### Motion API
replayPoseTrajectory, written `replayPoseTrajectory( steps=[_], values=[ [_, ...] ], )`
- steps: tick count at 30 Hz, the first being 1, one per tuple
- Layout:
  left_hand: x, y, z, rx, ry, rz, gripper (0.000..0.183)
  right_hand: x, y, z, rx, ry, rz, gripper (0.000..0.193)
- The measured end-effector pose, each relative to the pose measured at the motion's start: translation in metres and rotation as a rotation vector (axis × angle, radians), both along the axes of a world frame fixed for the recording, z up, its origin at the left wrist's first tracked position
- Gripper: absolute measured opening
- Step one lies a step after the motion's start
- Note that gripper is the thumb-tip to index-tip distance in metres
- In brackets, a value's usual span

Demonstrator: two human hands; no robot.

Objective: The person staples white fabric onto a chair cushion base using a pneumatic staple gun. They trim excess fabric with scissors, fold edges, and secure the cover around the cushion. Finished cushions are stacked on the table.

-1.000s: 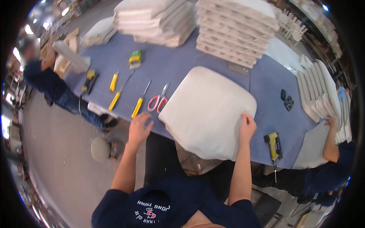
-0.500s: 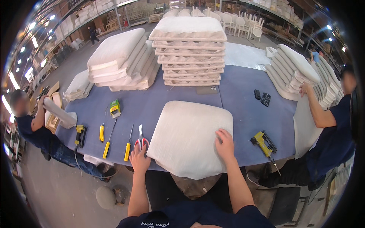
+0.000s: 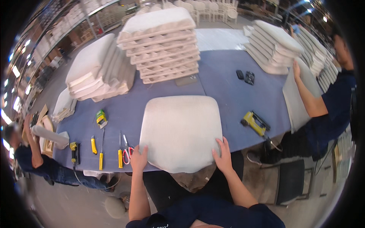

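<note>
A cream fabric-covered seat cushion (image 3: pixel 181 131) lies on the blue-covered table (image 3: pixel 224 91) in front of me, its near edge overhanging the table. My left hand (image 3: pixel 139 159) rests against its lower left side, fingers stretched out and apart. Against the lower right side is my right hand (image 3: pixel 223 155), its thumb and fingers spread at the edge. Just left of my left hand lie red-handled scissors (image 3: pixel 127 154). Beside them are a yellow-handled screwdriver (image 3: pixel 120 157), a longer yellow-handled tool (image 3: pixel 101 159) and a yellow cutter (image 3: pixel 94 145).
Tall stacks of cushions (image 3: pixel 163 49) stand at the back. Yellow staple guns (image 3: pixel 255 123) lie right and left, with a small green box (image 3: pixel 101 118) and two black items (image 3: pixel 244 76). One co-worker (image 3: pixel 323 110) handles fabric at right; another (image 3: pixel 36 161) works at left.
The cushion has turned and sits squarer to me. My left hand has moved from the scissors to the cushion's side; my right hand has slid down to the lower right edge. The view has shifted.
</note>
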State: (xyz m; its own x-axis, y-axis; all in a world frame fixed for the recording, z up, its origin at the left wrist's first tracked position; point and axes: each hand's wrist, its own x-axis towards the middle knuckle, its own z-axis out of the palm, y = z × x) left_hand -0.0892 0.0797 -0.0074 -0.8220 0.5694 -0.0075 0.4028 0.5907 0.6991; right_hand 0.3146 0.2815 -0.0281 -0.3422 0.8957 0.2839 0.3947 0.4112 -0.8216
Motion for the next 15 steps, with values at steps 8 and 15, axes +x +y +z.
replayPoseTrajectory(
  steps=[8, 15],
  values=[
    [0.070, 0.024, 0.094, -0.317, 0.063, -0.440, 0.055, 0.051, 0.059, 0.030, -0.193, 0.577, -0.257, 0.027],
    [0.118, 0.065, 0.005, -0.081, 0.576, -0.483, 0.060, 0.038, -0.045, 0.045, -0.536, 0.485, 0.060, 0.020]
  ],
)
